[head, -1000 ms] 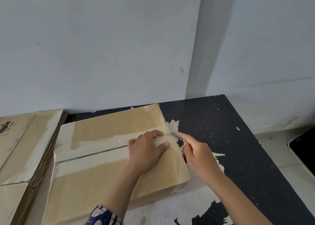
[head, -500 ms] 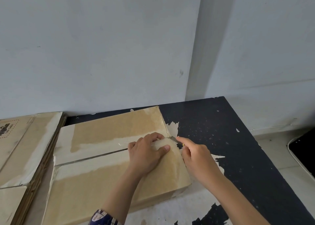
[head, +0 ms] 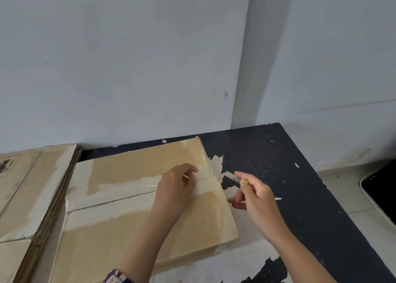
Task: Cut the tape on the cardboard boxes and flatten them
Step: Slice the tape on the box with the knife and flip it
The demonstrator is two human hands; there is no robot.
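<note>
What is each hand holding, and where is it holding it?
The right hand holds a small cutter by its handle end, blade out. The left hand seems to pinch the tape on the box.

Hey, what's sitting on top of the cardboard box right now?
Only the left hand rests on the cardboard box, over its taped seam. The tape under the hand is covered. The right hand holds the cutter beside it.

Tan cardboard box (head: 132,235) with pale, whitish torn bands; black worktop (head: 300,188) flecked and patched white where its coating has peeled; cutter (head: 236,178) grey-bladed with a yellow body; sleeve (head: 116,278) patterned dark blue and white; wall (head: 128,57) pale blue-grey.
</note>
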